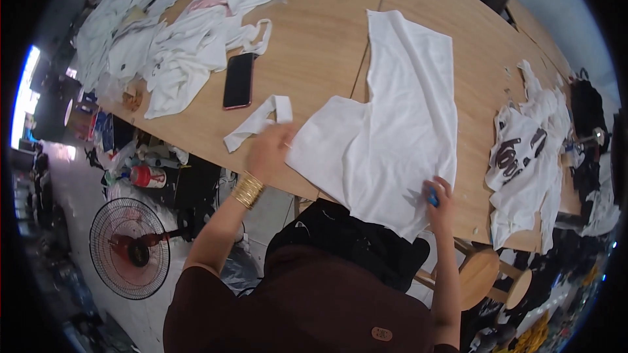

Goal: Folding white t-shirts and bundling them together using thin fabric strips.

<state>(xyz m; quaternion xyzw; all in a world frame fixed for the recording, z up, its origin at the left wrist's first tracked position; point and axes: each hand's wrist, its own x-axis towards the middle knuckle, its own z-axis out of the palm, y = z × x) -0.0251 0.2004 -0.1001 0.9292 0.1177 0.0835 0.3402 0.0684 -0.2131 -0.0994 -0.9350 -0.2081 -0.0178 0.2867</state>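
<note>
A white garment (409, 111) lies spread on the wooden table in front of me, wide at the near end and with a second part sticking out to the left. My right hand (443, 206) is at its near right edge, fingers curled round a small blue tool (432, 197) with dark pointed tips, like thread snips. Smeared by motion, my left hand (269, 150) is at the garment's left corner; whether its fingers grip the cloth I cannot tell. A bent white fabric strip (252, 127) lies just beyond that hand.
A dark-screened phone (239, 81) lies past the strip. White garments are heaped (190, 52) at the far left, and printed white ones (523, 157) at the right edge. A standing fan (131, 248) is on the floor at left, a wooden stool (479, 279) at right.
</note>
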